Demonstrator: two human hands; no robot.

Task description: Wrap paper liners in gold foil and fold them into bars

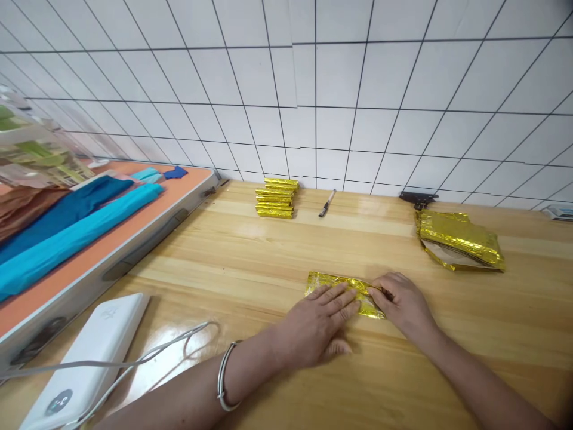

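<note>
A gold foil piece (329, 279) lies on the wooden table, partly covered by both hands. My left hand (316, 325) rests flat on it with its fingers stretched out, a silver bangle on the wrist. At the foil's right end, my right hand (403, 304) pinches the edge between thumb and curled fingers. Several narrow folded gold strips (275, 199) lie in a row near the wall. A stack of larger gold foil pieces (461, 239) sits at the back right.
A pen (327, 203) and a black clip (418, 198) lie near the tiled wall. At the left are a white power bank (89, 358) with a cable (165, 345) and an orange surface (179, 185) bearing blue cloth (80, 230).
</note>
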